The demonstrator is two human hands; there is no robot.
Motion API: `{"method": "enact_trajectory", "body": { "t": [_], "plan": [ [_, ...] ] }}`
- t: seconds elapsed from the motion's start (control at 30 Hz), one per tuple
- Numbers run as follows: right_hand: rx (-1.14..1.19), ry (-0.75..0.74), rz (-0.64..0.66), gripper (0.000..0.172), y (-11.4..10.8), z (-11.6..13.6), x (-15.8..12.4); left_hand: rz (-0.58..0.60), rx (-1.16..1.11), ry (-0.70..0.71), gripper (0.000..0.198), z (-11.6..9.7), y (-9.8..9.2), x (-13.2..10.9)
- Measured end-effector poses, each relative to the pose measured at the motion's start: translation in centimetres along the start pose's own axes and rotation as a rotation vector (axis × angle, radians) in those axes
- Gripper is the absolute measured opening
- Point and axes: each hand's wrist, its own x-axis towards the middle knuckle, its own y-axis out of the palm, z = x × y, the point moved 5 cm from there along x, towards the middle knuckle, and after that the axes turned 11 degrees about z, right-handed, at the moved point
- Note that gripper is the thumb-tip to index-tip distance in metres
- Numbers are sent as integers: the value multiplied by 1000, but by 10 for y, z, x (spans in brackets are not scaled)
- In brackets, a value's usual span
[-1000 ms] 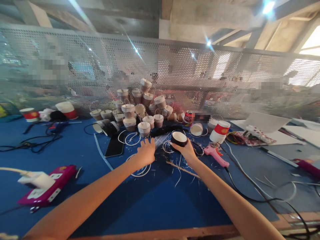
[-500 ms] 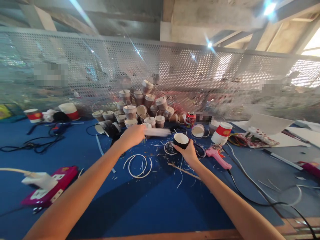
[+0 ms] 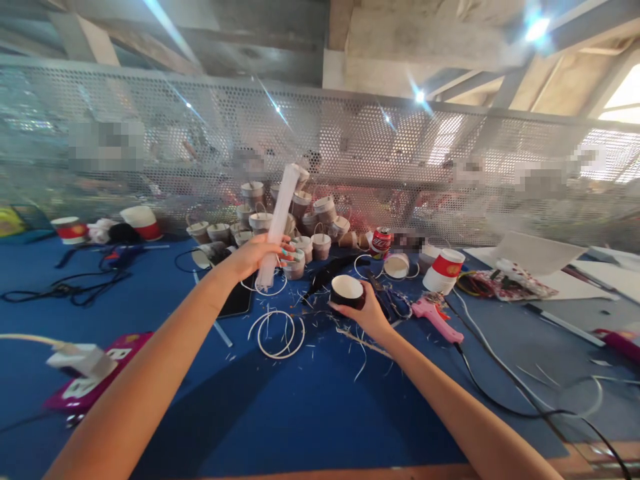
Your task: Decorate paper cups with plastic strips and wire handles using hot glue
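Note:
My left hand (image 3: 257, 255) is closed round a long whitish translucent stick (image 3: 279, 220), held almost upright above the blue table (image 3: 300, 407). My right hand (image 3: 367, 312) grips a small black cup with a white inside (image 3: 347, 291), lifted a little over the table. Between the hands lie white wire loops (image 3: 280, 333) and thin white scraps. Behind the stick rises a pile of small brown-and-white paper cup baskets (image 3: 310, 220).
A pink glue gun (image 3: 435, 317) with a black cable lies right of my right hand. A black phone (image 3: 236, 301), a red can (image 3: 381, 241), red-and-white cups (image 3: 443, 270), a pink power strip (image 3: 95, 373), cables and a perforated metal screen (image 3: 400, 153) surround the spot.
My left hand picked the stick up from the table and swung it from lying flat to upright. My right hand drew the black cup slightly nearer.

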Motion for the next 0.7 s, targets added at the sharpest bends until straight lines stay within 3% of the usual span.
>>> {"method": "enact_trajectory", "body": {
  "t": [0.13,0.23,0.3,0.4,0.5,0.6,0.7],
  "plan": [
    [-159,19,16,75,6,-2,-4,152,-53,-17,33,11,8,4],
    [-186,-50,34,80,7,3,-5,215,-28,-51,33,15,13,5],
    [-214,-126,-23,73,3,10,-7,219,-13,-75,31,18,15,6],
    [-312,-224,-192,48,-8,21,-10,119,95,-32,31,18,10,9],
    [-419,-304,-325,37,-16,32,-14,-77,375,70,30,12,-7,13],
    [-390,-276,-269,31,-17,35,-13,-238,627,223,29,-1,-19,13],
    [-234,-221,-90,32,-7,37,-10,-192,677,357,34,-10,-8,8]
  ]
}}
